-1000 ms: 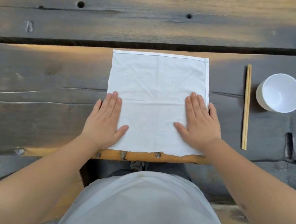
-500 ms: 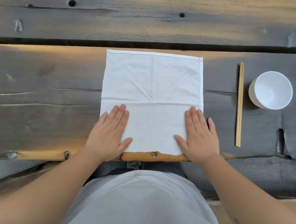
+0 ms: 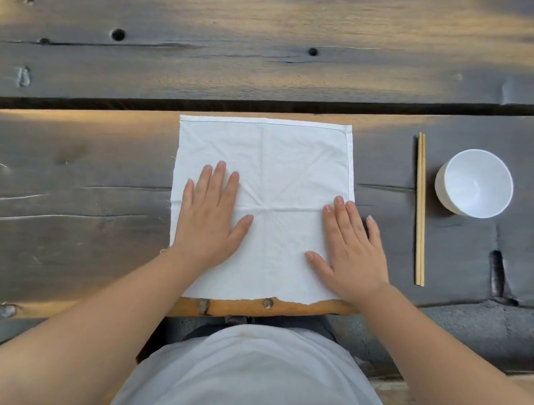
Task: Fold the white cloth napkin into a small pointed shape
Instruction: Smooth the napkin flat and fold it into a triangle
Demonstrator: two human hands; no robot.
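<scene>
Napkin: the white cloth napkin [image 3: 284,170] is lying unfolded and flat on the counter [image 3: 51,198], its near edge sitting at the counter's near rim, directly in front of the person. Crease lines are crossing at its middle, and a stitched hem is showing along the far and right edges.

Left hand: the left hand [image 3: 209,218] is resting palm down on the left half of the napkin, fingers straight and pointing away from the person, thumb spread toward the centre. It is gripping nothing.

Right hand: the right hand [image 3: 350,253] is lying palm down over the napkin's right edge, fingers straight, thumb angled inward onto the cloth. The little finger is extending past the edge onto the bare wood. It is likewise flat and grasping nothing.

Counter: dark, weathered planks with knot holes and cracks are carrying everything; a wide gap is running between two planks just beyond the napkin's far edge.

Chopsticks: a pair of pale wooden chopsticks [image 3: 420,209] is lying side by side to the right of the napkin, apart from it.

Bowl: a white bowl [image 3: 474,183] is standing upright just right of the chopsticks' far end.

Person: a pale grey garment [image 3: 249,383] is filling the lower middle of the view.
</scene>
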